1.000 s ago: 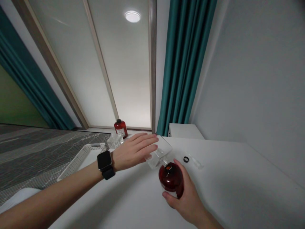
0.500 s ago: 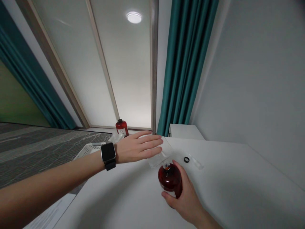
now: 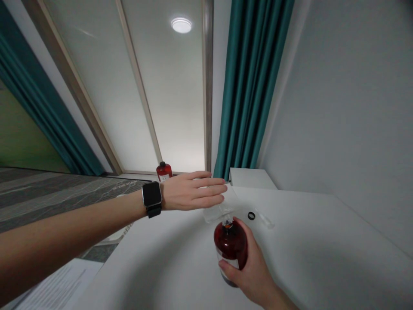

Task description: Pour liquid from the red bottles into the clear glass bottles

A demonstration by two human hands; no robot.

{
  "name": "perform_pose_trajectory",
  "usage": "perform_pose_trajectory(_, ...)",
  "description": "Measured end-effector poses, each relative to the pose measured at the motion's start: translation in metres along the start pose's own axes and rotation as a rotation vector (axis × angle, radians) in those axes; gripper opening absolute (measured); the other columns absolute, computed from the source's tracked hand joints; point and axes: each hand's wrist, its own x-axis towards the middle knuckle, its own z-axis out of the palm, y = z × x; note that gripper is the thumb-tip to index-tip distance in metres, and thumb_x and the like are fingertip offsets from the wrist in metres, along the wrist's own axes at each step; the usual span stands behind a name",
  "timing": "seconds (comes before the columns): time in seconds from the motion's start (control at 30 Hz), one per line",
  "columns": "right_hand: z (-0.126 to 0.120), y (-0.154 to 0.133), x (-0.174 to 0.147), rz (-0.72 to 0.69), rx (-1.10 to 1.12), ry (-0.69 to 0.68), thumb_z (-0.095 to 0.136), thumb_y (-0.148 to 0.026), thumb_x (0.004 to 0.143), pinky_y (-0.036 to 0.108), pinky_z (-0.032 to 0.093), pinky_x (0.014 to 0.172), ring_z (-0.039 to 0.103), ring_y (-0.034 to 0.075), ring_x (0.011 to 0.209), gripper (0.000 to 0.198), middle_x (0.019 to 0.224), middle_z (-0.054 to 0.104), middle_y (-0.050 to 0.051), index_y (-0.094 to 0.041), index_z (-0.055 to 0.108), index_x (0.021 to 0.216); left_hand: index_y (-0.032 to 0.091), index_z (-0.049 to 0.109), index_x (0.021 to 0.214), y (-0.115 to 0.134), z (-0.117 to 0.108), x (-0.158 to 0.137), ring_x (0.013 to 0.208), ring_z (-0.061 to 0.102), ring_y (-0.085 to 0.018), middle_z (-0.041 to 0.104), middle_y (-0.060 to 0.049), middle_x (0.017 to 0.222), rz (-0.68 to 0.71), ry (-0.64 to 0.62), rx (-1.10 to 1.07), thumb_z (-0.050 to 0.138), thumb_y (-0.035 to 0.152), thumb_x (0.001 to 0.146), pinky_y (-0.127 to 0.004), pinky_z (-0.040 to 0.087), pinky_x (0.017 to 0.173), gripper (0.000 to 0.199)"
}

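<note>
My right hand point(image 3: 253, 271) is wrapped round a dark red bottle point(image 3: 229, 239) with a white label, over the white table point(image 3: 180, 262). A clear stopper point(image 3: 227, 221) sits in the bottle's neck. Stretched out flat above the table, my left hand point(image 3: 195, 190) has its palm down, its fingers extended and nothing in it. A black watch point(image 3: 151, 194) is on that wrist. Just past the bottle lies a clear plastic bag point(image 3: 214, 212), partly covered by my left fingers. To the right of the bottle is a small black ring point(image 3: 251, 215).
Another red bottle point(image 3: 164, 171) with a black cap stands behind my left hand. A clear plastic piece point(image 3: 265, 219) lies right of the ring. Printed paper point(image 3: 61, 284) is at the lower left. A white cabinet point(image 3: 250, 178) stands beyond the table by teal curtains point(image 3: 247, 107).
My left hand has shifted slightly right and up, covering more of the far bottle and the white basket. My right hand still holds its bottle, which looks a little more upright.
</note>
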Motion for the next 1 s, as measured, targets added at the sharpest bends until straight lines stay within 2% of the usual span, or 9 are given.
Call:
perform_pose_trajectory(0.33,-0.001,-0.006,-0.003,-0.016,0.008,-0.006,0.077,-0.022,0.066,0.049,0.040,0.110,0.048,0.033,0.134,0.089,0.145,0.049,0.016,-0.020,0.032,0.143,0.023,0.055,0.120,-0.004,-0.011,0.008,0.134,0.050,-0.020,0.064,-0.007,0.133,0.053,0.042,-0.022,0.053,0.009,0.095,-0.040,0.045,0.110,0.028)
perform_pose_trajectory(0.53,-0.001,-0.009,-0.002,-0.002,0.052,-0.022,0.077,-0.021,0.065,0.048,0.043,0.109,0.048,0.033,0.134,0.088,0.143,0.051,0.015,-0.020,0.034,0.142,0.026,0.056,0.119,-0.008,-0.016,0.012,0.134,0.050,-0.021,0.062,-0.004,0.135,0.107,-0.011,0.037,0.052,0.015,0.097,-0.040,0.046,0.109,0.025)
perform_pose_trajectory(0.73,-0.001,-0.006,-0.002,-0.014,0.097,-0.022,0.075,-0.020,0.066,0.049,0.043,0.108,0.051,0.032,0.131,0.087,0.143,0.052,0.015,-0.021,0.034,0.142,0.025,0.057,0.117,-0.010,-0.022,0.020,0.129,0.055,-0.020,0.066,-0.006,0.129,0.125,0.069,-0.046,0.055,0.012,0.096,-0.037,0.048,0.107,0.026)
perform_pose_trajectory(0.9,-0.001,-0.005,-0.003,-0.026,0.075,-0.005,0.077,-0.021,0.065,0.049,0.043,0.109,0.053,0.033,0.129,0.087,0.141,0.053,0.016,-0.020,0.035,0.142,0.030,0.057,0.117,-0.010,-0.025,0.023,0.131,0.053,-0.018,0.065,-0.002,0.131,0.092,-0.026,-0.066,0.054,0.014,0.096,-0.036,0.047,0.108,0.026)
perform_pose_trajectory(1.0,-0.002,-0.005,-0.002,-0.030,0.085,-0.010,0.077,-0.019,0.065,0.050,0.043,0.108,0.053,0.033,0.129,0.087,0.141,0.053,0.016,-0.021,0.034,0.141,0.030,0.056,0.117,-0.010,-0.026,0.025,0.131,0.054,-0.018,0.065,-0.002,0.131,0.110,-0.005,-0.049,0.054,0.014,0.096,-0.036,0.048,0.106,0.026)
